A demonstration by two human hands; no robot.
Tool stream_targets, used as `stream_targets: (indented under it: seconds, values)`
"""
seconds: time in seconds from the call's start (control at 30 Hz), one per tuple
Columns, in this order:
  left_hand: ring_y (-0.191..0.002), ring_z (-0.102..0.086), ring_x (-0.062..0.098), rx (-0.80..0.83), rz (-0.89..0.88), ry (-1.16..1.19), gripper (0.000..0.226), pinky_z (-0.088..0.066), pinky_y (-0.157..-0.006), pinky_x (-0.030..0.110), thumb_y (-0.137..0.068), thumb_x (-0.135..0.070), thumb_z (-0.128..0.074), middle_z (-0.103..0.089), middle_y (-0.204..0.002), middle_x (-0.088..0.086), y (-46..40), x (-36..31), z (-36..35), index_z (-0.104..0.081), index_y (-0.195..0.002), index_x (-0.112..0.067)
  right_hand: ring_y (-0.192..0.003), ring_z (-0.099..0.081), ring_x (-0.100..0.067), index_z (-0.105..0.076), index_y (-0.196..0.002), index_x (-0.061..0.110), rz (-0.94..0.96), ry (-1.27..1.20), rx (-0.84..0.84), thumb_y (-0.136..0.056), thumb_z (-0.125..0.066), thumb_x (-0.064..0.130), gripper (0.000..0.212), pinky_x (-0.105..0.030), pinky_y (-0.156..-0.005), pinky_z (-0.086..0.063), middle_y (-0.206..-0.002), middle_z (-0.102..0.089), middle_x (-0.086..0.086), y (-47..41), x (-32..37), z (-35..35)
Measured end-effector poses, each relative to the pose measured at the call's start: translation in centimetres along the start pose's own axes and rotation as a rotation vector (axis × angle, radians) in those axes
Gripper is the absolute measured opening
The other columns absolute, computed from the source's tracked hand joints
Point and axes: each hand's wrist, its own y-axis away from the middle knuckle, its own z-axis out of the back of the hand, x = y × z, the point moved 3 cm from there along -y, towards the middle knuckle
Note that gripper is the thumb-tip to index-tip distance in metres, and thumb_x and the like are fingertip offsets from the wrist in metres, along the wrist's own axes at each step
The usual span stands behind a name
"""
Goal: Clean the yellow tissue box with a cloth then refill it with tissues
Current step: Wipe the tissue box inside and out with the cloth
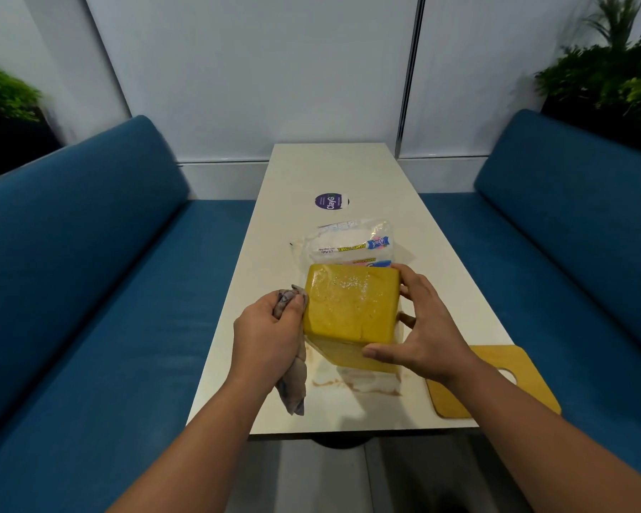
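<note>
The yellow tissue box [350, 305] is tilted up off the white table [348, 168], its wet, shiny underside facing me. My right hand [422, 327] grips its right side, thumb at the lower front edge and fingers round the far corner. My left hand [267, 335] holds a crumpled grey cloth [293, 379] pressed against the box's left side. Behind the box lies a clear plastic pack of white tissues [348, 242]. The yellow lid [496, 379] with an oval slot lies flat at the table's near right corner, partly hidden by my right forearm.
Brownish wet smears [352, 383] mark the table below the box. A round purple sticker [332, 201] sits further back. Blue sofa benches [89, 290] flank the narrow table on both sides; plants stand behind them.
</note>
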Motion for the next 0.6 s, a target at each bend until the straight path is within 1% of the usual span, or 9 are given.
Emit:
stream_targets:
  seconds: [0.1, 0.17, 0.23, 0.33, 0.4, 0.47, 0.53, 0.6]
  values:
    - [-0.073, -0.065, 0.012, -0.007, -0.016, -0.011, 0.019, -0.056, -0.072, 0.040, -0.091, -0.037, -0.059, -0.067, -0.066, -0.011, -0.1, -0.2, 0.1, -0.069, -0.078, -0.026, -0.125, -0.035, -0.003, -0.017, -0.127, 0.068, 0.011, 0.027, 0.007, -0.044, -0.086, 0.062, 0.107, -0.026, -0.092, -0.048, -0.130, -0.029, 0.027, 0.0, 0.2, 0.0]
    - [-0.072, -0.064, 0.010, 0.000, -0.026, -0.030, 0.019, -0.056, -0.072, 0.038, -0.091, -0.036, -0.059, -0.066, -0.065, -0.012, -0.2, -0.3, 0.0, -0.069, -0.078, -0.026, -0.125, -0.037, -0.003, -0.021, -0.129, 0.062, 0.009, 0.058, 0.007, -0.042, -0.086, 0.062, 0.110, -0.029, -0.091, -0.052, -0.130, -0.030, 0.026, 0.0, 0.1, 0.2]
    - [-0.073, -0.064, 0.011, 0.019, -0.026, -0.040, 0.019, -0.056, -0.073, 0.039, -0.091, -0.037, -0.059, -0.067, -0.066, -0.012, -0.1, -0.2, 0.0, -0.069, -0.079, -0.027, -0.122, -0.040, -0.001, -0.027, -0.134, 0.050, 0.014, 0.083, -0.003, -0.041, -0.087, 0.063, 0.111, -0.031, -0.089, -0.055, -0.131, -0.035, 0.023, 0.0, -0.2, 0.4]
    - [-0.074, -0.065, 0.007, 0.067, -0.038, -0.053, 0.016, -0.056, -0.074, 0.040, -0.091, -0.039, -0.059, -0.069, -0.070, -0.012, 0.0, -0.2, 0.3, -0.069, -0.081, -0.031, -0.119, -0.042, 0.003, -0.032, -0.135, 0.043, 0.025, 0.105, -0.018, -0.042, -0.088, 0.061, 0.110, -0.026, -0.086, -0.055, -0.131, -0.041, 0.020, -0.2, -0.1, 0.8]
    - [-0.074, -0.063, 0.005, 0.076, -0.112, -0.114, 0.014, -0.055, -0.072, 0.035, -0.091, -0.039, -0.060, -0.067, -0.074, -0.009, 0.2, -0.7, 0.4, -0.067, -0.080, -0.032, -0.118, -0.041, 0.007, -0.031, -0.133, 0.043, 0.047, 0.124, -0.022, -0.044, -0.089, 0.059, 0.108, -0.018, -0.084, -0.052, -0.130, -0.041, 0.020, -0.2, 0.1, 0.8]
    - [-0.079, -0.059, 0.002, 0.086, -0.246, -0.225, 0.011, -0.050, -0.071, 0.024, -0.089, -0.038, -0.062, -0.062, -0.083, -0.013, 0.7, -1.4, 0.3, -0.065, -0.080, -0.032, -0.118, -0.041, 0.008, -0.030, -0.134, 0.043, 0.066, 0.148, -0.018, -0.046, -0.089, 0.058, 0.107, -0.011, -0.083, -0.047, -0.130, -0.039, 0.020, -0.2, 0.2, 0.7]
    - [-0.080, -0.055, -0.001, 0.130, -0.339, -0.318, 0.012, -0.043, -0.067, 0.014, -0.088, -0.039, -0.064, -0.057, -0.088, -0.016, 1.0, -1.8, 0.0, -0.065, -0.078, -0.032, -0.118, -0.041, 0.004, -0.030, -0.136, 0.039, 0.075, 0.172, -0.009, -0.047, -0.087, 0.060, 0.108, -0.010, -0.083, -0.045, -0.131, -0.037, 0.020, -0.1, 0.2, 0.8]
    - [-0.079, -0.055, -0.001, 0.121, -0.329, -0.341, 0.013, -0.042, -0.066, 0.013, -0.089, -0.039, -0.063, -0.057, -0.087, -0.016, 0.5, -1.7, 0.3, -0.065, -0.079, -0.031, -0.120, -0.041, 0.000, -0.032, -0.139, 0.033, 0.081, 0.188, 0.003, -0.048, -0.086, 0.062, 0.110, -0.012, -0.084, -0.047, -0.132, -0.037, 0.019, 0.0, 0.1, 0.9]
